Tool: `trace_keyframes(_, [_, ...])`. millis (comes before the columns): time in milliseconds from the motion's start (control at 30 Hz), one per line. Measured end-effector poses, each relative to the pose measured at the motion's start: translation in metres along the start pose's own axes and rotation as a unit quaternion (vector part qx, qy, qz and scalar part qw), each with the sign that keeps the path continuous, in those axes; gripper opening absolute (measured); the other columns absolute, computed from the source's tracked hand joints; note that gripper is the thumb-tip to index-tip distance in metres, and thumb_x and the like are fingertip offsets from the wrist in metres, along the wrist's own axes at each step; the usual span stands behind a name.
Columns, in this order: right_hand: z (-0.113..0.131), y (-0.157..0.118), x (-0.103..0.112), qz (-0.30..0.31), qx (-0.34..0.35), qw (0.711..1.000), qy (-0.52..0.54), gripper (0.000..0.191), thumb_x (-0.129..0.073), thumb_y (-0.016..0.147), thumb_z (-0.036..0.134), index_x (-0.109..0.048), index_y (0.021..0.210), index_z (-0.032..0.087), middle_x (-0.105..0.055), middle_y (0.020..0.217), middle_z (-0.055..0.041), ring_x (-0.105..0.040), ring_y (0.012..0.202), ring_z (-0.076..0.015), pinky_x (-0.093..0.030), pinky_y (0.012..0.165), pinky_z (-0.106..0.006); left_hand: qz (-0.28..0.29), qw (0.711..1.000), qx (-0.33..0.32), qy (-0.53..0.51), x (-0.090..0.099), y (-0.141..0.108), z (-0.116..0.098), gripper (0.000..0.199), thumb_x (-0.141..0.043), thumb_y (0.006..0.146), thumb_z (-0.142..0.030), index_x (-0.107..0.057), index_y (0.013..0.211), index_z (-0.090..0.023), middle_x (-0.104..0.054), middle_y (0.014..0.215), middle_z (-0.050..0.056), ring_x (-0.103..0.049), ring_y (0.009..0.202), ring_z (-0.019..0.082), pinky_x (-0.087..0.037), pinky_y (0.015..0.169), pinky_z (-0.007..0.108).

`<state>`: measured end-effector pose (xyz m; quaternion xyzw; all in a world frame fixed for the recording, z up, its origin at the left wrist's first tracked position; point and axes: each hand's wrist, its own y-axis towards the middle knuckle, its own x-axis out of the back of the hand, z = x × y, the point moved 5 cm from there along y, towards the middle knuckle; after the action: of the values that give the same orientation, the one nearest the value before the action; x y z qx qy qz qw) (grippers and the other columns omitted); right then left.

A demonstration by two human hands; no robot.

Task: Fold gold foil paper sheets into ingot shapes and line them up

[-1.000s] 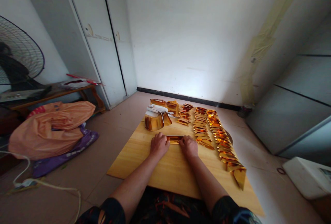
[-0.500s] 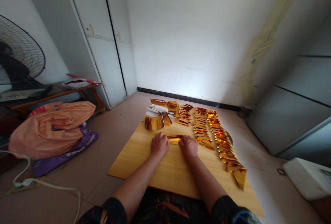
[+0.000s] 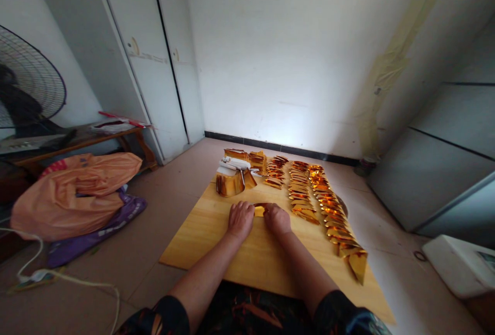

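A small gold foil sheet (image 3: 259, 211) spans the gap between my two hands, low over the wooden board (image 3: 201, 237). My left hand (image 3: 241, 219) is closed on its left end, and my right hand (image 3: 277, 219) is closed on its right end. The sheet bows upward in the middle; my fingers cover both ends. Behind my left hand stands a curved stack of gold foil (image 3: 230, 184). To the right, folded gold pieces lie in overlapping rows, with a middle row (image 3: 299, 190) and a longer right row (image 3: 334, 216).
White paper (image 3: 235, 164) and more gold foil (image 3: 257, 161) lie at the board's back edge. At left are an orange bag (image 3: 77, 190), a purple bag (image 3: 96, 234), a cord (image 3: 85, 282) and a fan (image 3: 31, 77). A white box (image 3: 460, 265) sits at right.
My hands have moved closer together, my right hand shifting left. The foil between them shows a shorter, more arched stretch.
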<state>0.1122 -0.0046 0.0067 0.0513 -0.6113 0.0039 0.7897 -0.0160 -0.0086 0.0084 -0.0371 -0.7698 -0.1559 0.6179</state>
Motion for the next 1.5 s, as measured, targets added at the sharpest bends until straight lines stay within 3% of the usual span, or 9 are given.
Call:
trace_keyframes(167, [-0.002,0.005,0.0,0.016,-0.044,0.999,-0.001,0.016,-0.051,0.084,0.03,-0.061,0.094,0.022,-0.067,0.094,-0.0037,-0.064,0.083,-0.0159,-0.039,0.063,-0.023,0.009,0.998,0.049,-0.026,0.002,0.0,0.006,0.015,-0.048,0.086,-0.018,-0.062,0.089,-0.021,-0.063,0.099,0.006,-0.052,0.099,0.022,-0.034,0.081,0.036])
trace_keyframes(300, [0.001,0.003,-0.002,0.02,-0.054,0.998,0.001,0.027,-0.057,0.08,0.044,-0.058,0.095,0.021,-0.066,0.094,-0.0052,-0.064,0.082,-0.0177,-0.041,0.064,-0.024,0.003,0.997,0.066,-0.04,0.005,-0.001,0.007,0.01,-0.052,0.085,-0.025,-0.061,0.087,-0.022,-0.064,0.097,0.003,-0.053,0.098,0.021,-0.035,0.08,0.035])
trace_keyframes(467, [0.004,0.002,-0.001,0.028,-0.069,0.997,-0.007,0.033,-0.059,0.079,0.047,-0.056,0.099,0.022,-0.064,0.097,-0.0069,-0.064,0.085,-0.0192,-0.042,0.067,-0.027,0.012,0.996,0.076,-0.036,0.005,-0.002,0.007,0.012,-0.054,0.085,-0.034,-0.061,0.086,-0.023,-0.064,0.095,0.003,-0.053,0.098,0.021,-0.034,0.081,0.035])
trace_keyframes(667, [-0.001,0.009,-0.005,0.048,-0.107,0.993,0.023,0.029,-0.063,0.074,0.043,-0.057,0.092,0.022,-0.065,0.094,-0.0058,-0.064,0.085,-0.0199,-0.042,0.066,-0.027,0.016,0.993,0.104,-0.055,0.003,-0.001,0.011,0.013,-0.06,0.081,-0.036,-0.062,0.087,-0.025,-0.064,0.095,0.002,-0.054,0.097,0.021,-0.034,0.08,0.034])
trace_keyframes(900, [-0.015,0.015,-0.004,0.06,-0.104,0.989,0.092,0.012,-0.061,0.069,0.02,-0.062,0.08,0.022,-0.068,0.085,-0.0019,-0.062,0.077,-0.0154,-0.037,0.06,-0.022,0.014,0.991,0.109,-0.08,0.0,0.002,0.016,0.008,-0.059,0.08,-0.03,-0.063,0.086,-0.026,-0.065,0.096,0.0,-0.055,0.097,0.019,-0.035,0.079,0.032])
trace_keyframes(1133, [-0.026,0.017,-0.004,0.044,-0.087,0.986,0.133,0.022,-0.055,0.067,0.006,-0.067,0.078,0.021,-0.069,0.082,-0.0004,-0.061,0.076,-0.0133,-0.037,0.062,-0.019,0.017,0.991,0.082,-0.101,0.001,0.001,0.023,0.013,-0.055,0.082,-0.023,-0.066,0.088,-0.029,-0.066,0.097,-0.001,-0.056,0.099,0.018,-0.036,0.079,0.031])
trace_keyframes(1500, [-0.03,0.013,-0.001,0.026,-0.084,0.99,0.11,0.022,-0.052,0.076,0.008,-0.069,0.082,0.02,-0.067,0.088,-0.0042,-0.06,0.08,-0.0138,-0.037,0.067,-0.02,0.027,0.992,0.055,-0.113,0.0,-0.001,0.027,0.025,-0.049,0.082,-0.013,-0.066,0.091,-0.028,-0.065,0.099,-0.002,-0.055,0.1,0.016,-0.036,0.082,0.029])
